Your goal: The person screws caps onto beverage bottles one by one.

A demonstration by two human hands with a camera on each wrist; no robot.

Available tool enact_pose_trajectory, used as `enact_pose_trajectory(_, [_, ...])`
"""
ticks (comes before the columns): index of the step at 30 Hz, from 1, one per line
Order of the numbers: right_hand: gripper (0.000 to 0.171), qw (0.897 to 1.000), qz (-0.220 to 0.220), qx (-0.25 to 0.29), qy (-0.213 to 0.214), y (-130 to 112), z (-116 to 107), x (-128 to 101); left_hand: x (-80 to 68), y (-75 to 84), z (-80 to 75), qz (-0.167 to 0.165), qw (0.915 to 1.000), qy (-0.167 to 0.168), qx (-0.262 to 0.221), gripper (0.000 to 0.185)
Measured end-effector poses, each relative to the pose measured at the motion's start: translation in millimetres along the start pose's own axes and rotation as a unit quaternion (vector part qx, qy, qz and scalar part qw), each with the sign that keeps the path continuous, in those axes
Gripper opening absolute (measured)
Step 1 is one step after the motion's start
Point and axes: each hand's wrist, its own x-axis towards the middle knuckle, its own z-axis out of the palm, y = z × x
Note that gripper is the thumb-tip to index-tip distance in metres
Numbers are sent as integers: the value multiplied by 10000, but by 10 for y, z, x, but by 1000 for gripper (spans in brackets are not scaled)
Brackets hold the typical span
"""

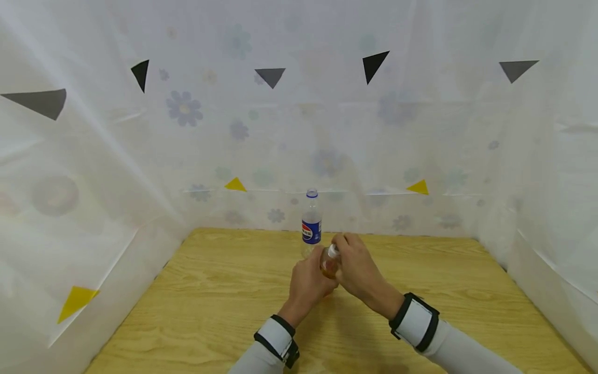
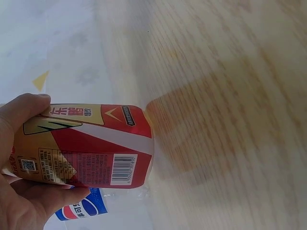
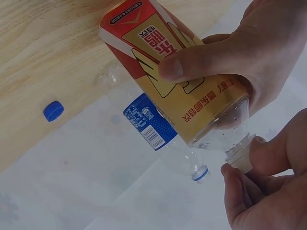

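Observation:
My left hand (image 1: 308, 280) grips a drink bottle (image 2: 96, 146) with a red and gold label, fingers and thumb curled round its body. At the bottle's mouth, the fingertips and thumb of my right hand (image 1: 358, 270) pinch a white cap (image 3: 241, 158). Whether the cap is screwed tight or loose, I cannot tell. In the left wrist view the lower end of the labelled bottle shows close to the wooden surface. Just behind the hands stands a clear Pepsi bottle (image 1: 311, 231) with a blue label and an uncapped mouth; my left hand partly hides its base.
A blue bottle cap (image 3: 53, 111) lies on the wooden table (image 1: 224, 291), near the Pepsi bottle. Pale patterned sheeting (image 1: 299, 130) hangs behind the table and along both sides, with black, grey and yellow triangles on it.

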Motion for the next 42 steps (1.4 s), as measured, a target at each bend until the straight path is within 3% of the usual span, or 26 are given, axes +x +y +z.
enact_pose_trajectory(11, [33,9994,-198,-130,266,9,20,14,-3,-6,4,-25,10000,37,-3,59])
enact_pose_trajectory(23, [32,9991,-239,-181,295,22,24,6,-5,-11,5,28,10000,66,-36,59])
enact_pose_trajectory(31, [23,9990,-291,-249,214,18,34,6,62,-9,-65,-44,9999,-137,-38,60])
enact_pose_trajectory(36, [47,10000,-63,66,32,24,20,-28,205,-52,-310,-231,9997,-47,-102,65])
enact_pose_trajectory(42, [63,9996,207,-201,35,122,15,-60,602,-157,-923,-545,9969,518,-220,70])
